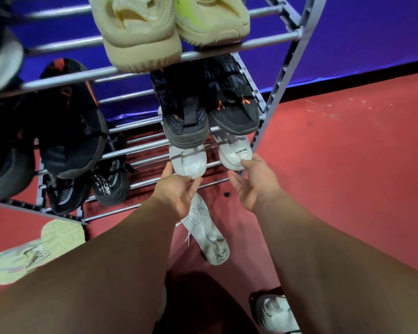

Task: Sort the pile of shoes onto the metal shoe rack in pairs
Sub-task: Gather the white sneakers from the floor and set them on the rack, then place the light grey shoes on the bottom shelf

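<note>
The metal shoe rack (273, 97) stands against a blue wall, with pairs of shoes on its tiers. On a lower tier at the right sit two white shoes, heels toward me. My left hand (179, 191) cups the heel of the left white shoe (190, 162), thumb beside it and fingers under it. My right hand (253, 182) has its thumb on the heel of the right white shoe (234, 154), fingers curled just below. A white knit shoe (206, 232) lies on the red floor under my left hand.
Cream foam shoes (140, 34) fill the top tier, and black knit shoes with orange marks (186, 116) sit just above the white pair. Black shoes (70, 121) occupy the left side. A cream shoe (34, 254) and another white shoe (273, 312) lie on the floor.
</note>
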Motion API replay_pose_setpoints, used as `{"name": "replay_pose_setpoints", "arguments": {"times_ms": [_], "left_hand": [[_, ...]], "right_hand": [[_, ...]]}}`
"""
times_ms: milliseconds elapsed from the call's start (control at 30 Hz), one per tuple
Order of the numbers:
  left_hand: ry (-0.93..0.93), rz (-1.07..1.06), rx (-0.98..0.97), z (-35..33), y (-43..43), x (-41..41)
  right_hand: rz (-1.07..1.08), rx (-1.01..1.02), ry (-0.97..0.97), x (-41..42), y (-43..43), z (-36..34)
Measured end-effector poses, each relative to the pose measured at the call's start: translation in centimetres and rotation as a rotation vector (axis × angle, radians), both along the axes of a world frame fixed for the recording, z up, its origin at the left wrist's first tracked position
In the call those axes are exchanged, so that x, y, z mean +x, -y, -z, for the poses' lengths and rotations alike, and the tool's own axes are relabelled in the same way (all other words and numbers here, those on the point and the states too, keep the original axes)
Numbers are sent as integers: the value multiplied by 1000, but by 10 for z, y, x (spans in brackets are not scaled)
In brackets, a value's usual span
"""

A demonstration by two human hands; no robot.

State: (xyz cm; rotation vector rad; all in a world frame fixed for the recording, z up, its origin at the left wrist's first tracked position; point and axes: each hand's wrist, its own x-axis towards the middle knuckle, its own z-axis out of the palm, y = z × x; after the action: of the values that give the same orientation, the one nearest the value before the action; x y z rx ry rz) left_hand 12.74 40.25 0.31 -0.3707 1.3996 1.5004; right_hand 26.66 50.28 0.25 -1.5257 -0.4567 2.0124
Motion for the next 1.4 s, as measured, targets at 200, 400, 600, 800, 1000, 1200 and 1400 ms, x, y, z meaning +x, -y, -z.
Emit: {"name": "replay_pose_setpoints", "arguments": {"times_ms": [200, 400, 600, 800, 1000, 1200, 1400], "left_hand": [[-9, 38, -9, 0, -2, 1], [-37, 64, -14, -3, -6, 2], [-46, 47, -43, -7, -3, 1], [-199, 179, -185, -18, 16, -8], [-336, 260, -388, -14, 21, 6], [-251, 776, -484, 6, 28, 63], [-68, 952, -547, 50, 60, 96]], "right_hand": [[-1, 15, -55, -5, -4, -2], [-5, 2, -27, -3, -1, -2], [-44, -45, 78, 12, -2, 5], [-354, -34, 356, 51, -8, -1], [-521, 40, 430, 118, -12, -29], [-291, -17, 660, 222, 14, -10], [-346, -186, 860, 273, 83, 52]]}}
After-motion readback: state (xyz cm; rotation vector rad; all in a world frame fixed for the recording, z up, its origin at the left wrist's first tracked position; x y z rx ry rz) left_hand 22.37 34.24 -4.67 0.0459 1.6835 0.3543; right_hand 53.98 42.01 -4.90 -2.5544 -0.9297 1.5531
